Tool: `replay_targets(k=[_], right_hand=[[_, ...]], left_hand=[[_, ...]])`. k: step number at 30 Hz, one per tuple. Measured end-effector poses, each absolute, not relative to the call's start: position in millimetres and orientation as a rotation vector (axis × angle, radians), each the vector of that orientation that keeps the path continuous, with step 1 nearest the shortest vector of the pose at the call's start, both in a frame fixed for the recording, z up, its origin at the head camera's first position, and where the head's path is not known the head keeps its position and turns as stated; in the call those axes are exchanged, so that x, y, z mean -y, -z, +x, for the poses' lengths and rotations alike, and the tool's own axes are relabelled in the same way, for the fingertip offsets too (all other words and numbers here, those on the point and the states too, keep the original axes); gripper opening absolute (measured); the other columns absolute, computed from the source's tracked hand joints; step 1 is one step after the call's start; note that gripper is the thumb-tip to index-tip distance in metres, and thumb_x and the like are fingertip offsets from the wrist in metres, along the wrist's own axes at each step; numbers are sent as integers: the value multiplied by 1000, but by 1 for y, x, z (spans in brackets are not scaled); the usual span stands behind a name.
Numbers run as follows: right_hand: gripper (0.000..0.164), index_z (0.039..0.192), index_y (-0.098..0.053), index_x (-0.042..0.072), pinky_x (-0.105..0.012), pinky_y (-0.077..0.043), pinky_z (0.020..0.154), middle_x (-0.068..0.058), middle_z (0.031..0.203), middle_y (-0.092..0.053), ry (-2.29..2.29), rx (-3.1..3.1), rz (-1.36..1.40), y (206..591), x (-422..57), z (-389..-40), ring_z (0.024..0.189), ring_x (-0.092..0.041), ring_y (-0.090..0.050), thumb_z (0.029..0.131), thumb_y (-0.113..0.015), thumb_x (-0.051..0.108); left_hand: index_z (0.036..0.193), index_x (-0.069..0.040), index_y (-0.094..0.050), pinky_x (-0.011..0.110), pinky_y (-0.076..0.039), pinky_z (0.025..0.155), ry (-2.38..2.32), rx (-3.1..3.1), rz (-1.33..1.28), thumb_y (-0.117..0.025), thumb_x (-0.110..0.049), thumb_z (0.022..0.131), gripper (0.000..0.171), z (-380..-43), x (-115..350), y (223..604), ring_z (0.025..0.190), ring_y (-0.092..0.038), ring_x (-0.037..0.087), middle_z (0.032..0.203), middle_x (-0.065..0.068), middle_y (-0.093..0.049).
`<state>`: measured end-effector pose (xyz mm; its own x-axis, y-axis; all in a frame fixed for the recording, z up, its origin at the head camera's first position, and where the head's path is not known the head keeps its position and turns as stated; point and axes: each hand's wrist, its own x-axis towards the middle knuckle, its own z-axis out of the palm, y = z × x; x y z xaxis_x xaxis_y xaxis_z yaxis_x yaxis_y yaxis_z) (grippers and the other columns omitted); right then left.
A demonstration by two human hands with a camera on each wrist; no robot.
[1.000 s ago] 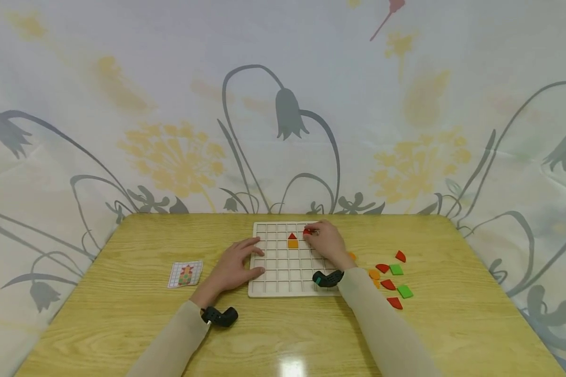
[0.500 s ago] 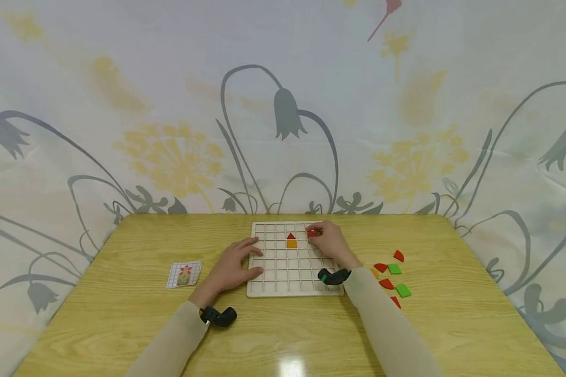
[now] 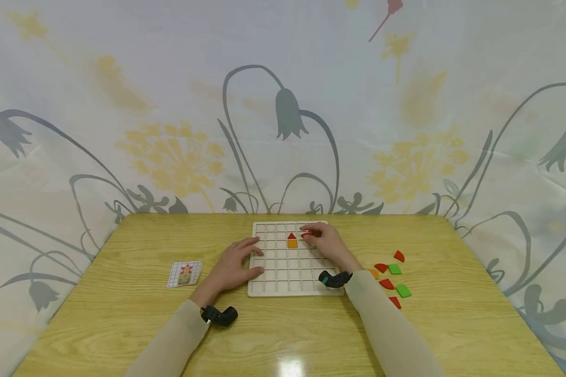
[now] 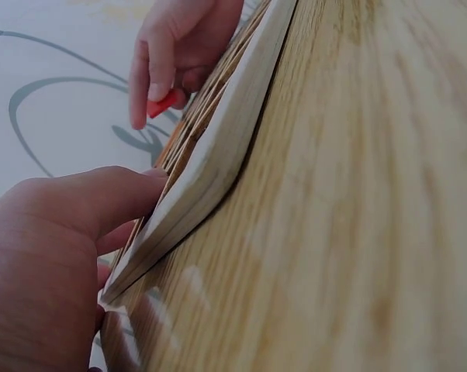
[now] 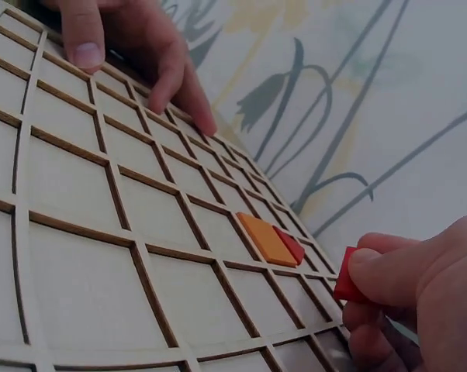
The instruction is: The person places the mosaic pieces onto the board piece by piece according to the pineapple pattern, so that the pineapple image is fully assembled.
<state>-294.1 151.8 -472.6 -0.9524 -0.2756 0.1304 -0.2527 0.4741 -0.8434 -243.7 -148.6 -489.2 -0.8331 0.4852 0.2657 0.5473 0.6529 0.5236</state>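
On the grid board [image 3: 287, 272], only the red triangle [image 3: 291, 236] and orange square [image 3: 292, 243] fill cells near 12 o'clock. Loose pieces [image 3: 394, 269] crowd the surface [image 3: 122, 324] at 3 o'clock; a card [image 3: 185, 274] lies at 9 o'clock.

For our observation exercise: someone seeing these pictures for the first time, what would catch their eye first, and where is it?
Likely the white grid board at the table's middle, holding a red triangle above an orange square. The right hand pinches a red piece just over the board, beside those two, while the left hand rests on the board's left edge. Loose red and green pieces lie to the right.
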Motion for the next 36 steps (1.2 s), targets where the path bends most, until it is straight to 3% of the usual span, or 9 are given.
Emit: replay_targets(k=[3,6,10,14,23,36], right_hand=[[26,124,-70,8,-44,-47,93,-10,119,-62,1503,-2665,-471,472,-153,-293,107,-28,-57,101,-58,8],[24,122,-70,9,-42,-46,89,-8,114,-61,1530,-2649,-454,474,-154,-293,100,-26,-55,102,-56,9],[19,118,-66,6,-36,-45,80,-8,102,-61,1620,-2608,-447,479,-152,-291,89,-23,-54,101,-59,11],[19,115,-66,4,-33,-48,83,-6,100,-64,1688,-2602,-417,481,-150,-286,92,-20,-61,98,-64,12],[13,106,-74,10,-37,-54,84,-1,99,-71,1636,-2716,-423,485,-144,-283,89,-17,-67,94,-71,13],[10,101,-74,9,-40,-54,84,-4,101,-67,1566,-2868,-409,487,-138,-282,92,-21,-65,91,-74,12]], left_hand=[[114,-18,-67,61,-29,111,928,2763,-874,-72,-37,90,31,-244,147,489,140,-37,37,153,8,-43],[113,-17,-67,62,-29,110,928,2757,-871,-72,-36,90,30,-244,147,489,139,-38,38,153,9,-44],[113,-17,-67,62,-28,110,934,2761,-862,-73,-34,89,30,-243,147,489,140,-37,39,153,9,-44],[115,-17,-67,62,-27,111,932,2769,-869,-72,-35,90,31,-243,148,489,140,-36,38,153,9,-43],[114,-17,-66,62,-28,111,926,2761,-867,-71,-35,91,30,-244,148,490,140,-37,38,153,8,-43],[115,-17,-66,62,-27,111,938,2760,-866,-72,-34,90,30,-243,148,488,140,-37,38,153,9,-43]])
